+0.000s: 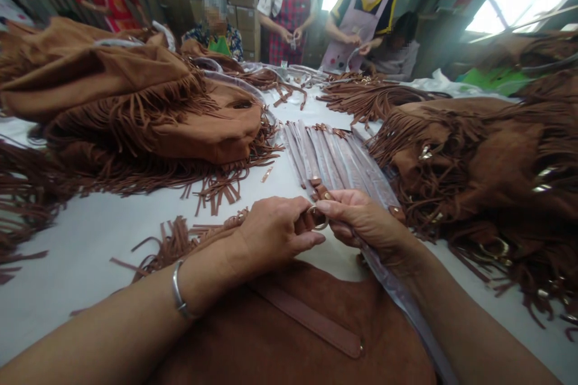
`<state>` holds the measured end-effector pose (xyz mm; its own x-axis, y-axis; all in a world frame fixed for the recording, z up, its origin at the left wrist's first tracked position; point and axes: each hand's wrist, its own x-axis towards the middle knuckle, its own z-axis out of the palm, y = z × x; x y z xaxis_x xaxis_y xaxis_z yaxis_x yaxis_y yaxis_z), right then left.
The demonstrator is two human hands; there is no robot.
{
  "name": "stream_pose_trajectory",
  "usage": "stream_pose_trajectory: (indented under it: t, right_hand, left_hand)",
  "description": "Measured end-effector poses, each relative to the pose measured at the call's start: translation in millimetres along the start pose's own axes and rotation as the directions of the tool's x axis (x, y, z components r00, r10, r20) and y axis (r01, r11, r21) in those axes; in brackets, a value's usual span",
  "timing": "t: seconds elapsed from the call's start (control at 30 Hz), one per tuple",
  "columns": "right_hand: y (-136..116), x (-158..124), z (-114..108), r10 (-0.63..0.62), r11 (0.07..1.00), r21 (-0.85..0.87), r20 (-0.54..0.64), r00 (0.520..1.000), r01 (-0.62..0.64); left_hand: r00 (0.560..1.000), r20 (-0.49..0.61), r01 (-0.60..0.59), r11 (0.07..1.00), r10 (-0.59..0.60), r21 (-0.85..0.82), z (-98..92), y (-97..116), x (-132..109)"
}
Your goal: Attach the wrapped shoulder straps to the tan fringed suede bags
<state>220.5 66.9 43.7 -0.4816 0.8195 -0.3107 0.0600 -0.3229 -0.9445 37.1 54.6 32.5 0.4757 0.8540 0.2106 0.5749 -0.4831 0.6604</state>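
Observation:
A gold metal ring [320, 221] is between my two hands, above a brown suede bag [298, 319] with a leather strip across it. My left hand [282, 228], with a silver bangle on the wrist, has its fingers closed on the ring's left side. Pinched in my right hand [361, 216] is the brown leather end [322, 191] of a strap wrapped in clear plastic [388, 280]. The wrapped strap runs down beneath my right forearm. The thumb of my right hand touches the ring.
Plastic-wrapped straps [334, 159] lie in a row beyond my hands. Fringed brown bags are piled at left [194, 114] and right [487, 150]. Cut fringe [171, 243] lies on the white table [108, 234]. Several people stand or sit along the far side.

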Motion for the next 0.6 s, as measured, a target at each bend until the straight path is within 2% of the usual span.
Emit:
stream_pose_trajectory:
  t: [0.07, 0.13, 0.27, 0.37, 0.4, 0.47, 0.53, 0.6]
  right_hand:
    - [0.7, -1.2, -0.7, -0.005, 0.999, -0.04, 0.027, 1.0, 0.006]
    - [2.2, -2.2, 3.5, -0.049, 0.997, -0.053, 0.011, 0.999, 0.05]
    - [9.7, 0.1, 26.1, -0.213, 0.973, 0.058, -0.169, 0.962, 0.225]
    - [14.8, 3.9, 38.7, -0.272, 0.931, 0.166, -0.278, 0.921, 0.325]
    - [15.1, 4.7, 39.1, -0.271, 0.925, 0.187, -0.281, 0.921, 0.33]
    - [13.3, 4.8, 34.3, -0.221, 0.943, 0.2, -0.222, 0.95, 0.266]
    - [10.1, 3.5, 25.8, -0.147, 0.971, 0.166, -0.145, 0.978, 0.171]
    - [8.2, 1.7, 19.6, -0.12, 0.985, 0.108, -0.118, 0.986, 0.133]
  left_hand:
    - [0.998, 0.034, -0.054, 0.997, 0.052, 0.051, 0.2, 1.0, 0.4]
    - [0.998, 0.034, -0.052, 0.996, 0.05, 0.068, 0.2, 1.3, 0.7]
    - [0.99, -0.127, 0.057, 0.998, -0.058, -0.01, 0.3, -0.9, -0.5]
    - [0.978, -0.194, 0.063, 0.996, -0.075, -0.067, 0.3, -3.5, -1.8]
    - [0.98, -0.191, 0.051, 0.996, -0.064, -0.074, 0.1, -4.0, -1.9]
    - [0.986, -0.165, 0.021, 0.997, -0.034, -0.078, -0.8, -3.8, -1.7]
    - [0.991, -0.137, -0.014, 0.998, 0.005, -0.064, -1.9, -2.5, -1.3]
    - [0.992, -0.112, -0.052, 0.999, 0.05, -0.015, -2.9, -1.3, -1.0]
